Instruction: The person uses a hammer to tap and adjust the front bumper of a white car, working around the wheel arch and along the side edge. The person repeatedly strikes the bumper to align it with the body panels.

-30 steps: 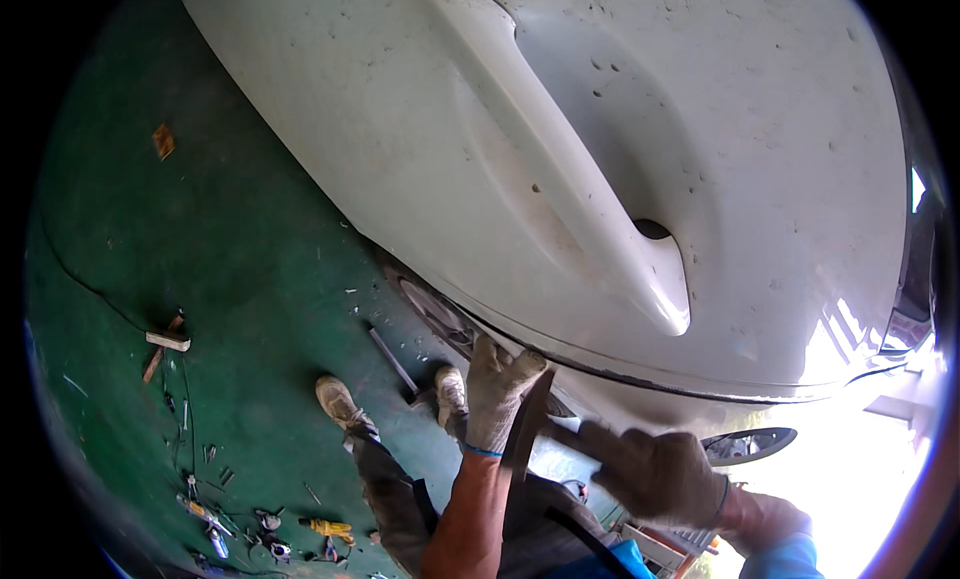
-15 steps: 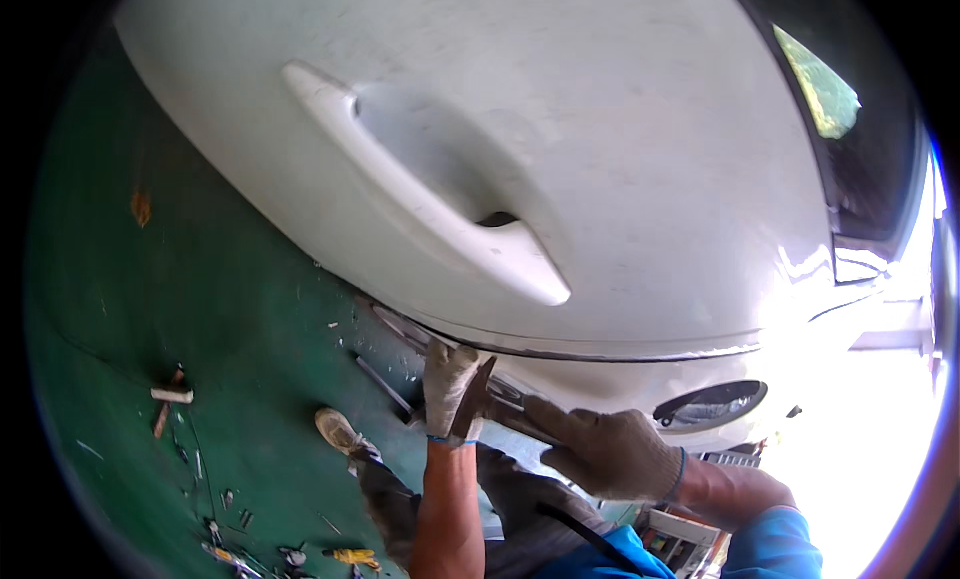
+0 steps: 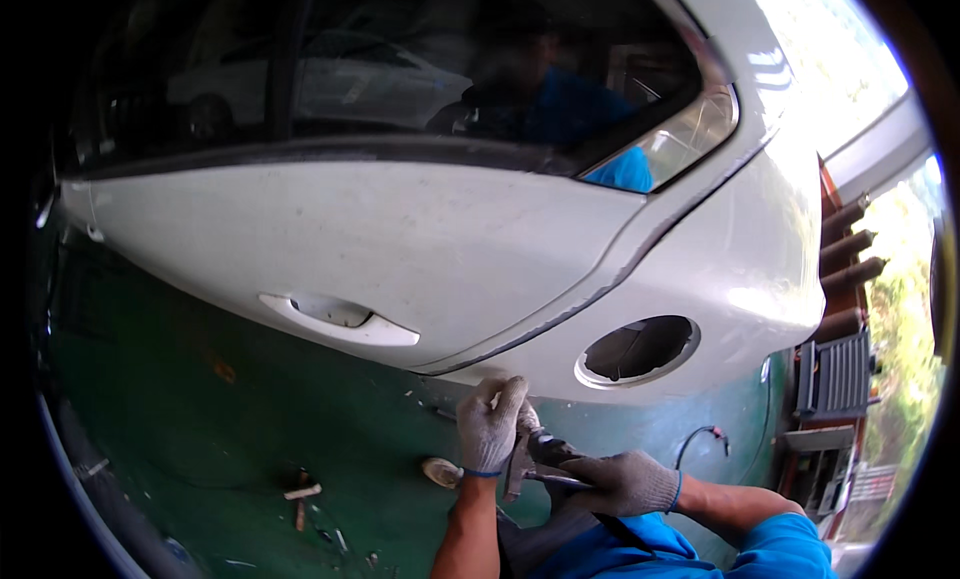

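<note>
In front of me is the white side of a car (image 3: 380,224), with a door handle (image 3: 340,324) and a round hole (image 3: 640,351) in the rear panel. My gloved left hand (image 3: 488,427) is closed just below the panel's lower edge, near the door gap. What it grips is hidden by the fingers; a pale grey piece shows beside it. My gloved right hand (image 3: 625,482) is wrapped round the handle of a hammer (image 3: 517,467), whose dark flat head stands upright close to the left hand. A dark part beside the handle is hard to make out.
On the green floor (image 3: 180,379) lies another hammer (image 3: 302,493), with small tools near it. My shoe (image 3: 441,472) shows left of my left wrist. A black hose (image 3: 700,434) curves at right. Brown cylinders (image 3: 850,244) and a grey finned unit (image 3: 835,376) stand far right.
My view has drawn back and turned, so the car window and the rear panel's round hole now show. Both hands stay close together at the panel edge, the hammer still in the right.
</note>
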Available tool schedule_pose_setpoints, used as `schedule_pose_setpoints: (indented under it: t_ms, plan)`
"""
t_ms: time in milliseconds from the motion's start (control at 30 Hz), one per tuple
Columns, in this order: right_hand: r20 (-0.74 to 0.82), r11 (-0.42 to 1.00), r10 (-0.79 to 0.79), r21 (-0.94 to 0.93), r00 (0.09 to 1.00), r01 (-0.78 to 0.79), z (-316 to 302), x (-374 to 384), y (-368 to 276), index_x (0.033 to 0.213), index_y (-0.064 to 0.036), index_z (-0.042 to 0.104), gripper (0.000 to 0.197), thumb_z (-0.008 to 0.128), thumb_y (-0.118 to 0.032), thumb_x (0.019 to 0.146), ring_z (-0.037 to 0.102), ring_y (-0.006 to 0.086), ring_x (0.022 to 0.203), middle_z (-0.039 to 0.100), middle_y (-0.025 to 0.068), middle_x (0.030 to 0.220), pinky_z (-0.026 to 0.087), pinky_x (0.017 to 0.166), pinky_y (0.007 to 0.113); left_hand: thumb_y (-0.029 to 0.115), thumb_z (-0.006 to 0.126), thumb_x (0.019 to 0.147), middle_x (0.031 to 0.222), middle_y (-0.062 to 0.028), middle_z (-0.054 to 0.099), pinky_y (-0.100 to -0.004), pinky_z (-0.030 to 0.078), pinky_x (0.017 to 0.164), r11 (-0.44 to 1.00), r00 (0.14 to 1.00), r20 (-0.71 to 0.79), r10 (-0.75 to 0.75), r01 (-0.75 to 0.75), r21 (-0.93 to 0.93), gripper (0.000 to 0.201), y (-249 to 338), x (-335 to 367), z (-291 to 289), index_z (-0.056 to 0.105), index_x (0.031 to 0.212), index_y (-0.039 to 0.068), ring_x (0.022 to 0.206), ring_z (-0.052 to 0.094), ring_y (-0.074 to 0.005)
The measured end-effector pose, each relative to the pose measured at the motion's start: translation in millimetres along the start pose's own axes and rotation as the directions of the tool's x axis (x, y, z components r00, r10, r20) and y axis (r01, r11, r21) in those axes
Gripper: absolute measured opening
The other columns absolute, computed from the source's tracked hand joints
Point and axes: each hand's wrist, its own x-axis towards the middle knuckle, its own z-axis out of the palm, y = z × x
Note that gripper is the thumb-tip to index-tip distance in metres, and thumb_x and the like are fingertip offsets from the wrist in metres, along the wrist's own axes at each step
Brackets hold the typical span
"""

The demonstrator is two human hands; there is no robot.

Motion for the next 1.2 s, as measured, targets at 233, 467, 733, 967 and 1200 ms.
schedule_pose_setpoints:
  t_ms: [233, 467, 733, 967, 1200]
  plan:
    - [-0.259, 0.993, 0.112, 0.053, 0.959, -0.102, -1, -62, 16, 0.134, -0.0119, 0.058, 0.054, 0.067, -0.043, 0.092, 0.070, 0.0427, 0.081, 0.070, 0.0223, 0.091, 0.056, 0.073, 0.050, 0.031, 0.073, 0.097, 0.074, -0.0075, 0.069, -0.0321, 0.056, 0.057, 0.983, 0.993, -0.109, 0.052, -0.032, 0.181, 0.036, 20, 22, 27, 0.070, 0.083, -0.002, 0.062, 0.067, -0.0157]
    - [-0.339, 0.984, 0.076, 0.177, 0.938, -0.015, -9, -91, 23, 0.134, -0.0132, 0.059, 0.052, 0.065, -0.043, 0.092, 0.069, 0.0426, 0.090, 0.070, 0.0230, 0.100, 0.056, 0.080, 0.050, 0.032, 0.068, 0.100, 0.077, -0.0090, 0.072, -0.0324, 0.060, 0.060, 0.993, 0.991, -0.127, 0.051, -0.037, 0.114, 0.034, 30, 1, 65, 0.070, 0.090, -0.001, 0.063, 0.069, -0.0175]
    - [-0.385, 0.976, -0.007, 0.197, 0.923, 0.089, -31, -106, 43, 0.130, -0.0116, 0.063, 0.050, 0.066, -0.043, 0.091, 0.070, 0.0401, 0.095, 0.071, 0.0228, 0.100, 0.055, 0.085, 0.048, 0.039, 0.067, 0.100, 0.076, -0.0109, 0.072, -0.0331, 0.059, 0.061, 0.968, 0.996, -0.077, 0.048, -0.027, 0.250, 0.042, 54, 11, 105, 0.070, 0.088, -0.002, 0.065, 0.070, -0.0195]
    - [-0.482, 0.935, -0.124, 0.235, 0.867, 0.265, -81, -106, 67, 0.123, -0.0072, 0.066, 0.048, 0.070, -0.041, 0.089, 0.073, 0.0354, 0.085, 0.073, 0.0186, 0.088, 0.058, 0.078, 0.042, 0.018, 0.070, 0.090, 0.111, -0.0191, 0.068, -0.0440, 0.055, 0.088, 0.139, 0.567, 0.215, 0.795, -0.517, 0.845, 0.031, 87, -20, 170, 0.069, 0.115, 0.000, 0.100, 0.067, -0.0332]
    - [-0.550, 0.869, -0.191, 0.290, 0.813, 0.400, -135, -113, 84, 0.120, -0.0090, 0.067, 0.047, 0.074, -0.044, 0.089, 0.073, 0.0326, 0.084, 0.073, 0.0150, 0.092, 0.057, 0.077, 0.040, 0.017, 0.068, 0.089, 0.136, -0.0202, 0.055, -0.0554, 0.045, 0.107, -0.543, 0.127, 0.764, 0.633, -0.630, 0.555, 0.046, 194, 15, 300, 0.061, 0.131, 0.002, 0.126, 0.054, -0.0432]
